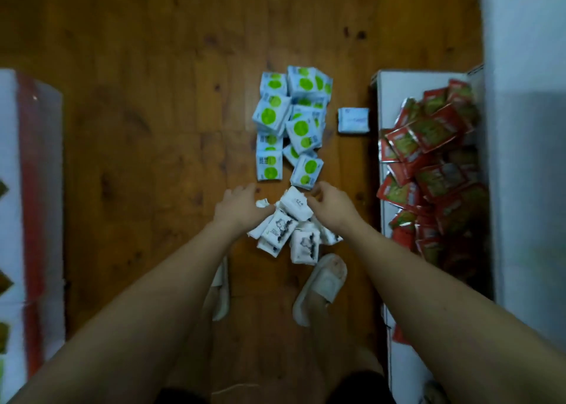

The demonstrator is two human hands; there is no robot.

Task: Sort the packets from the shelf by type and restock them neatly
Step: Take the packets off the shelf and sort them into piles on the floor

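Near you: white slippers (321, 284) on the wood floor (137, 128). Just past them, the white cat-print packets (291, 232) lie in a loose heap. Your left hand (237, 203) rests on the heap's left edge, fingers relaxed, holding nothing. Your right hand (329, 198) has fingers curled at the top white packet (295, 204); looks pinched, but blur leaves doubt. These look light, soft and slick, so take each by its flat faces, not the corners. Farther: the green-dot packets (291, 125) in rough stacks, one plain blue-white packet (353, 120) apart on the right. Red sachets (428, 164) are piled in the white box (386, 97) on the right.
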